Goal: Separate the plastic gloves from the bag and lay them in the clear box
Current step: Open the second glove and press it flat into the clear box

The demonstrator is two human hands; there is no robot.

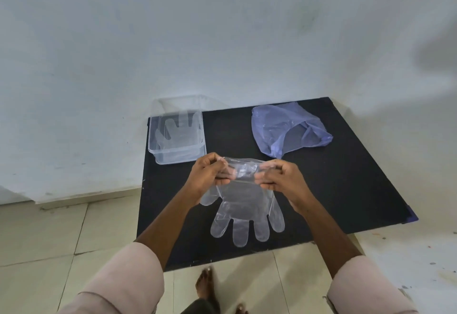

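Note:
A clear plastic glove (244, 212) hangs fingers-down above the black table (346, 190). My left hand (210, 175) pinches the left side of its cuff, and my right hand (279, 177) pinches the right side. The clear box (176, 158) stands at the table's far left corner with at least one glove (180, 130) lying flat inside. A crumpled purple plastic bag (286, 130) lies at the far right of the table, its mouth facing right.
A pale wall rises directly behind the table. Beige tiled floor (61, 234) lies to the left and in front. My bare foot (206, 286) shows below the table's near edge.

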